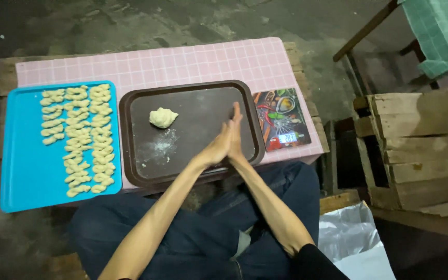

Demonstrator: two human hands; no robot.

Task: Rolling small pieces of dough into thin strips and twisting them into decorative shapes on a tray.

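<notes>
Over brown tray [136,109], left hand [217,149] and right hand [235,136] pressed flat together, fingers straight; contents hidden. Blue tray [27,171] at nine o'clock carries many shaped pieces [79,140]; dough lump [162,117] remains at eleven.

**Off to the side: trays, scale, crates**

Blue tray [27,176] w/ rows of shaped dough pieces [79,137] at desk's left; kitchen scale [282,118] on pink checked cloth [182,62] at right. Wooden crates [421,150], green checked fabric [442,31] & white bag [356,241] beyond.
</notes>
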